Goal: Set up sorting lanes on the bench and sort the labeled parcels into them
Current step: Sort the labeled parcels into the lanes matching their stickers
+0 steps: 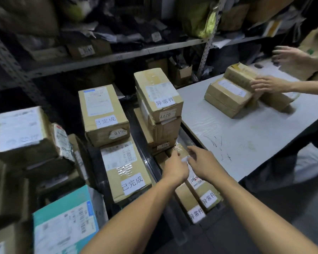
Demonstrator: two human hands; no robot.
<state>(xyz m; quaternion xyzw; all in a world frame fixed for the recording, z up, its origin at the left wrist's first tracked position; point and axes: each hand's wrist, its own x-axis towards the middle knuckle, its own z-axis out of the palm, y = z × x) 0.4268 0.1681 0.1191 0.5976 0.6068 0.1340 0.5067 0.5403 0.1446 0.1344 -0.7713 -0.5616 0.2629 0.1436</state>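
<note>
While both hands' grips (pixel 186 162) curl onto it, the long parcel (pixel 196 182) lies under them beside the bench (pixel 246 136).

Brown cardboard parcels fill the space beside a white bench (pixel 246 136). Two long narrow parcels (pixel 200 191) tagged 异常件 lie side by side along the bench's near edge. Behind them rises a stack of three boxes (pixel 159 110), its top box tagged 异常件. To the left, a box tagged 已完成 (pixel 104 115) sits atop a flatter 已完成 box (pixel 126 173). On the bench, two taped parcels (pixel 244 90) rest against each other.
</note>
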